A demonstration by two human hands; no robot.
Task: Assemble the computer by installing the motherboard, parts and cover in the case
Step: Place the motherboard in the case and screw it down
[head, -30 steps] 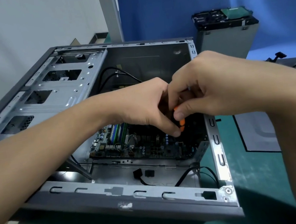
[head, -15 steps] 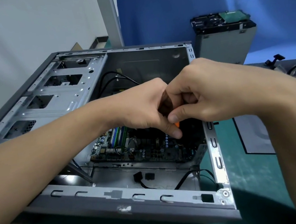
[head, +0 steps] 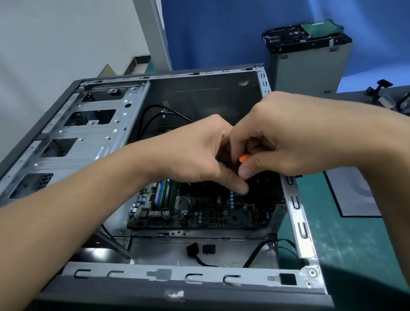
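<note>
Inside the open case [head: 179, 273], above the motherboard [head: 207, 216] lying on its floor, the left hand [head: 198, 153] and right hand [head: 289, 137] both pinch an orange-handled tool [head: 243, 158], its tip hidden, so a slip would likely gouge board traces or drop a screw among components.

Only one camera is here, worn on my head, facing forward and down. It sits close above my left hand [head: 198, 156] and right hand [head: 289, 137]. Its wide lens takes in the open case [head: 163, 276] under them and the blue backdrop [head: 231, 18] beyond.
</note>
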